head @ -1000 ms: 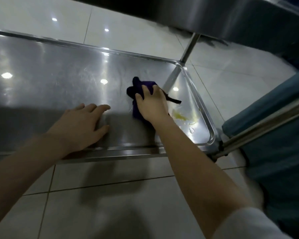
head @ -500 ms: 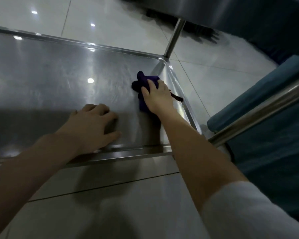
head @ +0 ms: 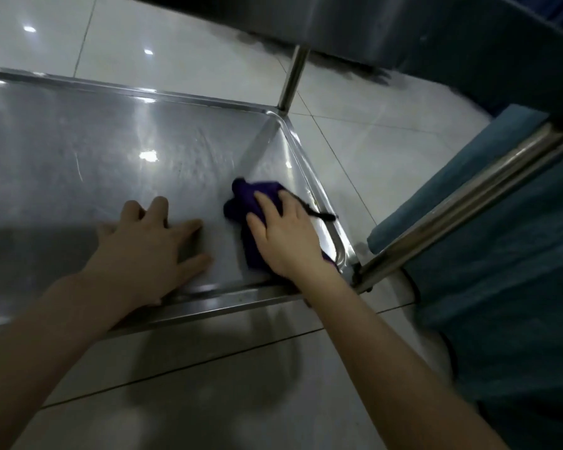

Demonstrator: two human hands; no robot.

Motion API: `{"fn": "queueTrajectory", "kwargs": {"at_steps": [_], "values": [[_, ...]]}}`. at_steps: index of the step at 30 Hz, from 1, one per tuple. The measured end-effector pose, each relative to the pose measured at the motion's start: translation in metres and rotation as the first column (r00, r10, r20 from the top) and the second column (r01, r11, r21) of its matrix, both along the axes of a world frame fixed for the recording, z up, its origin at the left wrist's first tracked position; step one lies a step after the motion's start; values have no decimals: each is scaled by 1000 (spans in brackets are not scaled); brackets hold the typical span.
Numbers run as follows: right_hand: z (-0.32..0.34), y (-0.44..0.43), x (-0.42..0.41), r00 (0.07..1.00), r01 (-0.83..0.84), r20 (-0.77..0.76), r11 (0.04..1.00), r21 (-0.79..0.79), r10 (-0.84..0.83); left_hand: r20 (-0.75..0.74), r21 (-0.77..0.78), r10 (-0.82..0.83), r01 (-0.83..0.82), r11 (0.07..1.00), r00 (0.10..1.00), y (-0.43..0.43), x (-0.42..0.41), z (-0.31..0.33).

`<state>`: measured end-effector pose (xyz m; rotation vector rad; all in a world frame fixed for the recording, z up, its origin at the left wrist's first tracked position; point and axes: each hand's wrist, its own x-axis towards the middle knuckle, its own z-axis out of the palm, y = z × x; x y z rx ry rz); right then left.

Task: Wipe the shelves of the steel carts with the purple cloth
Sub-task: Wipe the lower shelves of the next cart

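Head view: looks down on a shiny steel cart shelf (head: 78,151) with a raised rim (head: 208,103), standing over pale floor tiles (head: 371,141).
Cloth: the bunched purple cloth (head: 246,203) lies in the shelf's near right corner, just beside the right side of the rim, with a dark loop (head: 316,213) trailing toward it.
Right hand: the right hand (head: 286,235) lies flat on the cloth, fingers spread and nearly straight, pressing rather than clasping it.
Left hand: the left hand (head: 150,245) rests palm-down on bare steel beside the cloth, fingers splayed, holding nothing.
Risk, slipping: with no clasp on it, the cloth could slide out from under the palm on a quick stroke.
Risk, corner: the rim may keep the cloth off the corner seam, leaving residue there.
Risk, smears: the bracing left palm likely marks the steel, so that patch may need another pass.
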<state>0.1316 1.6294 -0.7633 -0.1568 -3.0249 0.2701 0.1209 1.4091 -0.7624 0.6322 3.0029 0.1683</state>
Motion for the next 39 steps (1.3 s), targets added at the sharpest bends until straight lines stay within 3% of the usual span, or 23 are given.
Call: {"fn": "queueTrajectory", "kwargs": {"at_steps": [5,12,15,21,23,26,27,29,32,35,37,39], "values": [[12,14,-75,992,118,47,993,-11,-117,57,65,-7,3,998,998,6,0,4],[-13,-24,63,990,-43,-137,999,18,45,127,80,-51,41,996,991,2,-8,7],[-9,-9,60,991,-68,-111,998,17,69,153,44,-68,62,997,986,-2,-11,6],[-2,-13,-46,945,320,-54,946,-51,-322,146,78,-70,59,995,987,1,-10,9],[-3,-46,-63,976,209,-58,978,-22,-210,158,179,-81,52,982,984,-2,-15,15],[-5,-75,-48,980,-189,-62,982,-15,188,104,277,-35,5,961,994,-12,-18,17],[-7,-69,-40,966,-247,-78,969,-16,245,74,260,-20,0,966,997,-16,-18,16],[-10,-42,-33,978,-154,-141,988,-9,151,26,212,-28,22,977,999,-21,-17,12],[-3,15,-35,972,224,-82,972,68,-218,41,218,-99,88,972,994,-18,-14,9],[10,27,-28,934,354,-43,934,-40,-356,48,230,-96,83,970,994,-12,-11,10],[2,2,-4,964,256,-68,966,-23,-257,47,244,-86,72,967,995,-10,-12,12],[-9,-23,31,997,35,-67,999,-6,-35,51,235,-92,78,969,994,-9,-15,13]]}}
